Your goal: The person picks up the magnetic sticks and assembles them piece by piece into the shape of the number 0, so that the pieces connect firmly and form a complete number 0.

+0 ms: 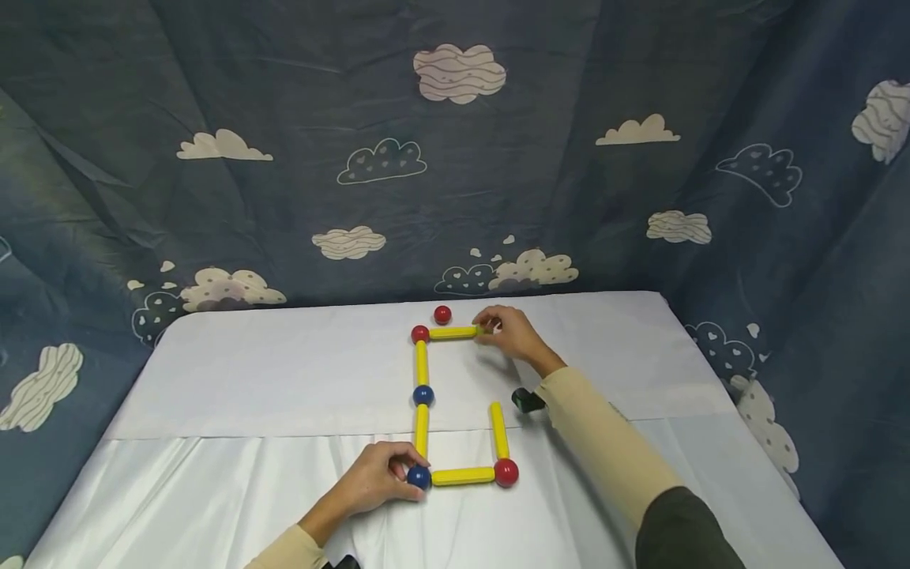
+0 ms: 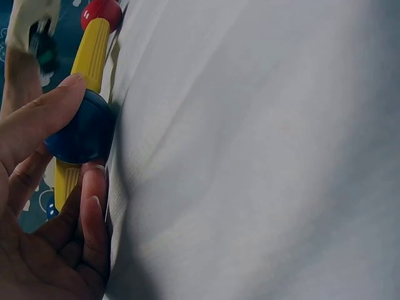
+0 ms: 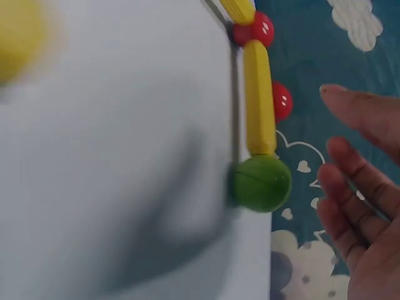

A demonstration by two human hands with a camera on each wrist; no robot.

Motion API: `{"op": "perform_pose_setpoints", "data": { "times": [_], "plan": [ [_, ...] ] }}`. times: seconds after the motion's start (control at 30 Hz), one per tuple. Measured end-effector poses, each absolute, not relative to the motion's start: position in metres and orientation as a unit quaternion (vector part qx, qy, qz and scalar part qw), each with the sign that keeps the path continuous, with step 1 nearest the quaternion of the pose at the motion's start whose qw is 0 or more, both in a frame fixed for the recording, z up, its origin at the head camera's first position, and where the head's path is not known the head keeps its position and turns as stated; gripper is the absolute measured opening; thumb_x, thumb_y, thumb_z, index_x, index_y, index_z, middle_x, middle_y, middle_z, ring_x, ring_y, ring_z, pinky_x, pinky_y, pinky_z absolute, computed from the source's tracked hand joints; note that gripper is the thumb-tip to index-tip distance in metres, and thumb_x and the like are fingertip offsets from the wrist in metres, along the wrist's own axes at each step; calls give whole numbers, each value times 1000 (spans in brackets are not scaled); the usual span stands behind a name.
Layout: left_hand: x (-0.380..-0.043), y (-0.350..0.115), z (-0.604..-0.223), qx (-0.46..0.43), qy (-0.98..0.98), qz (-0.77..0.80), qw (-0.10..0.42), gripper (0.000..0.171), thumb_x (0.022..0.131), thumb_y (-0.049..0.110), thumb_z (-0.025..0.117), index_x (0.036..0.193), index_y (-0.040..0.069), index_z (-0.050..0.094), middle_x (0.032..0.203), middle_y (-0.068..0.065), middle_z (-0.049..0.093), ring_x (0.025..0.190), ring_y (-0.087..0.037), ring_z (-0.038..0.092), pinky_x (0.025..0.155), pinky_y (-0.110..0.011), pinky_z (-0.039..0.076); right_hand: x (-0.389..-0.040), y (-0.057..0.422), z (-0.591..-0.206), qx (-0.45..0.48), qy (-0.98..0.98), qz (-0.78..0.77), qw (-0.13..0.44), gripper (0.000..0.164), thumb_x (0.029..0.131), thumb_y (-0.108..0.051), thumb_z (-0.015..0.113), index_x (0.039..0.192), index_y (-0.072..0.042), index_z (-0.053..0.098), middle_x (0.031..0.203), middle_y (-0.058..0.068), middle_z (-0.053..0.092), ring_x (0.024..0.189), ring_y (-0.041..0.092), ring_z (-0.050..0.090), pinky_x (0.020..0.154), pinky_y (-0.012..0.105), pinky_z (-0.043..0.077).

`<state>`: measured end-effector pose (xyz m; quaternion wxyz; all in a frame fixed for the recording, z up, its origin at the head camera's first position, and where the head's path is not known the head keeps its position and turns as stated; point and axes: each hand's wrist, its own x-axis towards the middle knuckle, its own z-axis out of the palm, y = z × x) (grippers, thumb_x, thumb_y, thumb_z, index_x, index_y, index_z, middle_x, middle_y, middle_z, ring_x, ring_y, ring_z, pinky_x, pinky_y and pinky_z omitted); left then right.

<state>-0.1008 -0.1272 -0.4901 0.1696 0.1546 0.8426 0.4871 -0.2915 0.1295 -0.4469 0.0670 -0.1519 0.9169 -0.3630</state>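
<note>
Yellow sticks joined by balls lie on a white-covered table. My left hand (image 1: 378, 474) pinches the near-left blue ball (image 1: 419, 477), from which a stick (image 1: 462, 476) runs right to a red ball (image 1: 506, 472) carrying another stick (image 1: 500, 431). Up the left side stand a middle blue ball (image 1: 423, 394) and a far red ball (image 1: 421, 334). From that red ball a far stick (image 1: 453, 333) ends at a green ball (image 3: 261, 183). My right hand (image 1: 513, 333) is beside the green ball, mostly covering it in the head view; the right wrist view shows its fingers apart from it.
A loose red ball (image 1: 442, 314) sits behind the far stick. White cloth (image 1: 270, 379) covers the table, and a dark cloud-patterned curtain (image 1: 512, 213) hangs behind it. A small black device (image 1: 526, 400) is at the right wrist.
</note>
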Motion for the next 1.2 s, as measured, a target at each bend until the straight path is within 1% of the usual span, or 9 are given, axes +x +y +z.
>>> {"op": "perform_pose_setpoints", "data": {
  "times": [0.17, 0.3, 0.53, 0.67, 0.8, 0.93, 1.0, 1.1, 1.2],
  "plan": [
    [-101, -128, -491, 153, 843, 488, 169, 31, 68, 15, 87, 96, 14, 73, 85, 5, 63, 66, -6, 49, 59, -20, 41, -335, 104, -447, -157, 923, -339, 93, 35, 83, -12, 76, 116, -9, 67, 117, 9, 62, 110, 28, 53, 95, 41, 44],
    [-95, -129, -493, 141, 840, 495, 174, 31, 68, 14, 87, 96, 14, 73, 84, 5, 62, 66, -7, 49, 59, -21, 41, -351, 83, -461, -158, 927, -322, 107, 39, 84, -15, 76, 121, -13, 65, 121, 8, 60, 112, 26, 51, 98, 40, 43],
    [-94, -127, -491, 143, 842, 493, 169, 31, 69, 14, 86, 96, 14, 73, 81, 7, 59, 66, -6, 48, 58, -20, 40, -358, 69, -475, -136, 926, -329, 129, 43, 84, -16, 76, 125, -14, 64, 119, 7, 61, 105, 24, 55, 91, 33, 49],
    [-97, -128, -491, 147, 848, 484, 156, 32, 68, 15, 87, 97, 16, 73, 87, 7, 60, 69, -6, 50, 60, -20, 41, -362, 66, -478, -142, 928, -323, 120, 41, 85, -16, 75, 125, -13, 64, 120, 8, 62, 104, 25, 55, 92, 34, 48],
    [-96, -128, -491, 153, 858, 469, 146, 34, 69, 20, 87, 100, 19, 73, 97, 3, 56, 72, -7, 50, 63, -20, 44, -362, 66, -478, -136, 935, -308, 114, 37, 86, -16, 74, 122, -14, 66, 120, 7, 62, 106, 24, 52, 97, 37, 45],
    [-92, -127, -486, 146, 874, 447, 120, 40, 70, 27, 86, 106, 20, 72, 105, 1, 49, 76, -11, 48, 65, -22, 43, -361, 64, -476, -130, 938, -299, 116, 36, 85, -15, 74, 121, -14, 66, 119, 6, 63, 108, 25, 49, 100, 41, 42],
    [-89, -124, -482, 140, 889, 425, 96, 43, 71, 31, 85, 110, 22, 71, 108, 2, 48, 83, -13, 48, 70, -24, 43, -361, 64, -475, -132, 939, -295, 119, 36, 86, -15, 74, 121, -14, 66, 120, 6, 63, 108, 25, 49, 100, 41, 42],
    [-87, -113, -472, 151, 907, 387, 66, 41, 75, 34, 82, 112, 23, 70, 108, 6, 49, 90, -13, 45, 76, -28, 41, -360, 63, -474, -131, 940, -290, 122, 36, 86, -15, 73, 122, -15, 65, 121, 6, 62, 109, 25, 49, 101, 41, 41],
    [-86, -93, -462, 194, 916, 348, 53, 37, 79, 35, 79, 113, 24, 69, 106, 7, 52, 93, -11, 43, 80, -30, 40, -360, 63, -474, -127, 942, -286, 123, 36, 87, -13, 73, 122, -15, 65, 122, 6, 62, 110, 25, 49, 103, 42, 39]
  ]
}}
